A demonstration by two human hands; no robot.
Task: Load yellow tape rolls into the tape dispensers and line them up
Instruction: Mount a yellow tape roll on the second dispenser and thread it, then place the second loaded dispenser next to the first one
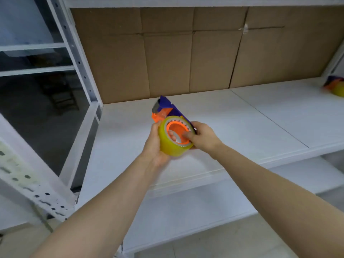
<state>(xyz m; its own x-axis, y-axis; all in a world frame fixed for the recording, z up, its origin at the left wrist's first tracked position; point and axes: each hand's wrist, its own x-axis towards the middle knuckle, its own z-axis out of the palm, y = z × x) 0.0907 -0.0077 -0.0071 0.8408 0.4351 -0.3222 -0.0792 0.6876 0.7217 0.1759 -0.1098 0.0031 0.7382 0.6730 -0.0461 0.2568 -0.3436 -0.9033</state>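
Note:
A purple and orange tape dispenser (166, 108) is held above the white shelf (242, 125), tilted, with a yellow tape roll (170, 146) sitting on its orange hub. My left hand (153, 144) cups the roll from the left and below. My right hand (203, 136) grips the dispenser's right side, thumb pressed into the hub. At the far right edge of the shelf lies a second dispenser (333, 84) with a yellow roll in it, partly cut off by the frame.
Flattened cardboard (186, 53) lines the back of the shelf. A white perforated upright (78, 58) stands on the left, with another rack (28, 181) nearer me. A lower shelf (186, 216) runs beneath.

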